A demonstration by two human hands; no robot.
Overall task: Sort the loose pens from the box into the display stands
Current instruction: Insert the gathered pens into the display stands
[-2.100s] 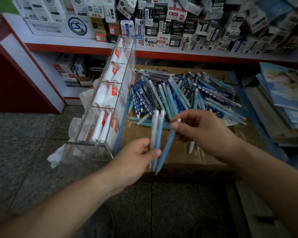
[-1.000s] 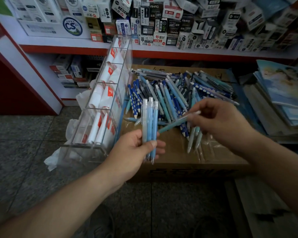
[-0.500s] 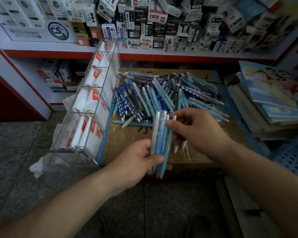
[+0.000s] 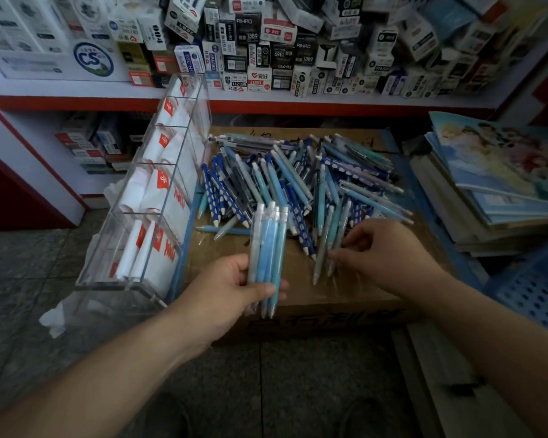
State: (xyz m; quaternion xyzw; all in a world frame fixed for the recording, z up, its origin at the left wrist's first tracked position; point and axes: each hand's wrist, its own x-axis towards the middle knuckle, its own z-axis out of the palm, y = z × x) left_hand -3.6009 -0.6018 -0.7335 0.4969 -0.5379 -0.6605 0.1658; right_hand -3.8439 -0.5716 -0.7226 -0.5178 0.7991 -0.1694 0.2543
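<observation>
Centrally, the grip of the left hand is closed round a bundle of pale blue pens: thumb across the front, fingers behind, barrels upright and side by side, tips just past the near edge of the cardboard box. The right hand is well apart from the left, lowered over the near right part of the box, its fingers curled down to touch three light pens at the pile's fringe. Whether this grip has closed on any of them cannot be told.

Between the two hands a strip of bare cardboard shows, bounded ahead by the loose pile of pens, which covers the box top from its middle to its far edge. The clear display stand lies along the box's left edge, its compartments holding white packets with red marks. To the right, near the box, sits a stack of notebooks, with a blue perforated basket below it. Tiled floor extends left of the stand and in front of the box. A red-edged shelf of small cartons closes the far side.
</observation>
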